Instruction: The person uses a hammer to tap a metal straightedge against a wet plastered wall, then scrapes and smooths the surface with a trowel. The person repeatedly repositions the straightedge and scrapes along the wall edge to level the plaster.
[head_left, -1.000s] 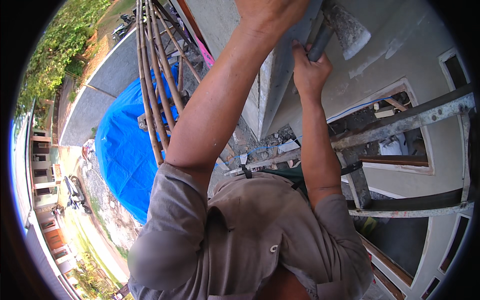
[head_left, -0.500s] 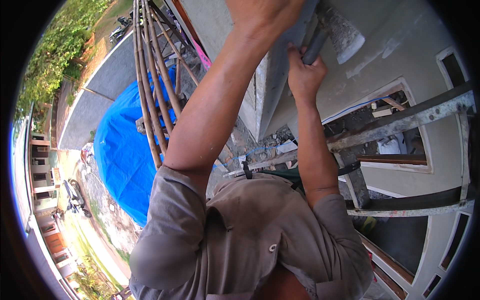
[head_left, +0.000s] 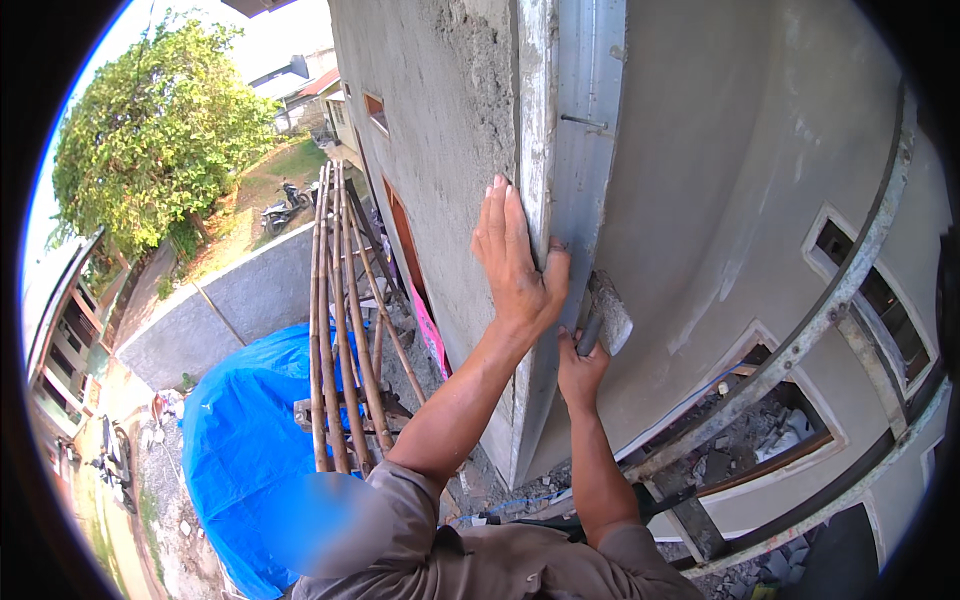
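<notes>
My left hand presses against the wall corner, fingers stretched flat over the rough plastered face and thumb spread across the edge of a cement-stained metal strip. This long strip runs down the corner, and a thin nail or rod sticks out of it. Lower and to the right, my right hand is closed round the grey handle of a flat-bladed tool, its blade crusted with cement. That blade stands close to the strip's right side; whether it touches is unclear.
Bamboo poles rise at left beside a blue tarp. A curved metal frame crosses the right side, in front of the grey wall with window openings. Rubble lies below. A tree and motorbike stand farther off.
The view has tilted up, showing more of the corner and strip. My left hand, partly cut off at the top before, now shows flat on the corner. My right hand still holds the flat-bladed tool.
</notes>
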